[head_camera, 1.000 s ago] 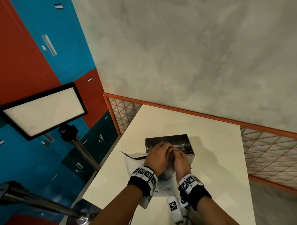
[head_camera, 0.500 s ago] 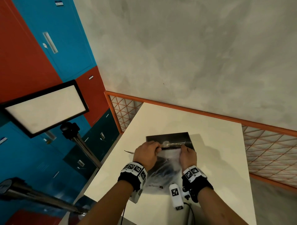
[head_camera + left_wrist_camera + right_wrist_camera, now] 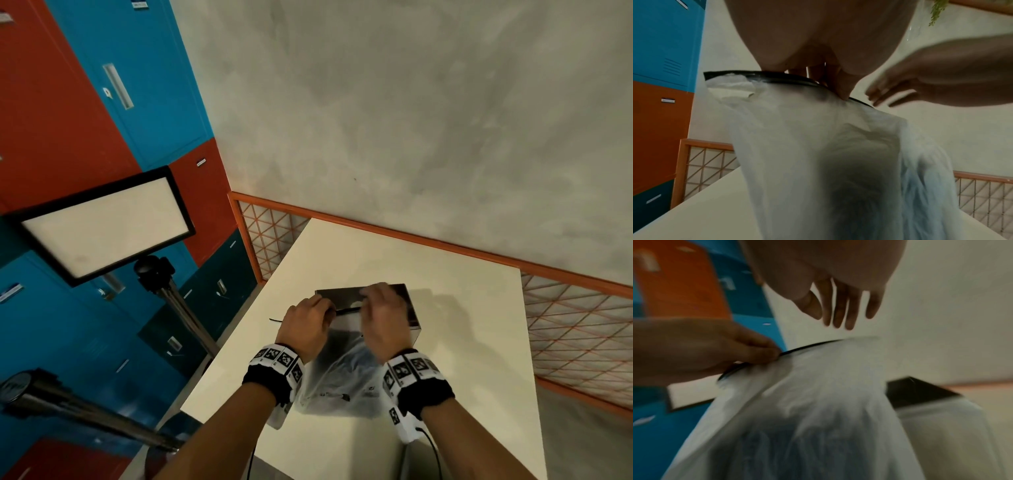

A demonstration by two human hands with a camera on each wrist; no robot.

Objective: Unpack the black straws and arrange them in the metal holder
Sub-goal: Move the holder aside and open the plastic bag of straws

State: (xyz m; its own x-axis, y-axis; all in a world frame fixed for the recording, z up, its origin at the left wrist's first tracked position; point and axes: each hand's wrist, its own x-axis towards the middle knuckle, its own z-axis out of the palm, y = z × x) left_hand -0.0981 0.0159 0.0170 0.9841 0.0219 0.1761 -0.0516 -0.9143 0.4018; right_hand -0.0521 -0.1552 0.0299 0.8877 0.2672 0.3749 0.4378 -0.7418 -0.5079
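A translucent plastic bag (image 3: 346, 377) stands on the white table (image 3: 462, 342), with dark contents showing blurred through it. Single straws cannot be made out. A black strip (image 3: 766, 75) runs along the bag's top edge. My left hand (image 3: 323, 308) pinches that strip near its middle (image 3: 838, 91). My right hand (image 3: 840, 318) hovers just above the strip's right end with fingers straight, holding nothing. The metal holder (image 3: 409, 305) sits right behind the bag and both hands partly cover it; its dark rim (image 3: 916, 391) shows in the right wrist view.
An orange mesh fence (image 3: 565, 335) borders the table at the back and right. A light panel on a stand (image 3: 106, 226) and a metal pole (image 3: 68, 407) stand off the table's left edge, before red and blue lockers (image 3: 68, 120).
A second ago both hands were together on the bag's top, then they pulled apart along the black strip. Now the right hand has let go and lifted; the left still pinches it.
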